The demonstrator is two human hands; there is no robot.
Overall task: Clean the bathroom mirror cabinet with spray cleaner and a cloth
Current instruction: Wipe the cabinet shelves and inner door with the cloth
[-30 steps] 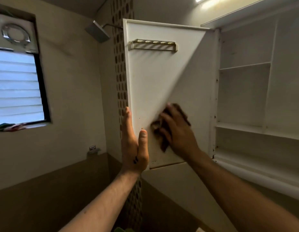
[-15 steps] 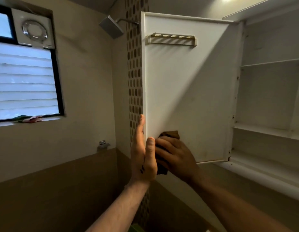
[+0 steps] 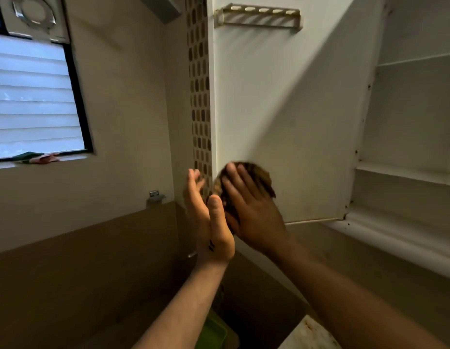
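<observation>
Change: Half a second ago the left hand [image 3: 208, 222] clasped the free edge of the cabinet door [image 3: 281, 109], thumb on the inner face. It now stands just beside that edge with its fingers straight.
Contact: Motion blur on the fingertips leaves it unclear whether the left hand touches the door at all.
Cloth's move: The brown cloth [image 3: 256, 175] has climbed from the door's bottom corner to a spot slightly higher on the inner face, close to the free edge.
View: The camera has drawn nearer since then, and the top of the door is now out of sight.
Right hand: The right hand [image 3: 251, 212] lies flat over the cloth, fingers spread, pressing it to the door.
Cloth's look: Dark brown, bunched and blurred, it shows above and to the right of the fingers.
Door: White, swung open, lit across its upper left and shaded at lower right, with a slotted rack [image 3: 257, 17] near the top.
Cabinet: White shelves [image 3: 407, 172] stand open at right, dark specks along the hinge side.
Surroundings: A louvred window [image 3: 35, 96] sits at left, and a mosaic tile strip [image 3: 200, 96] runs beside the door.
</observation>
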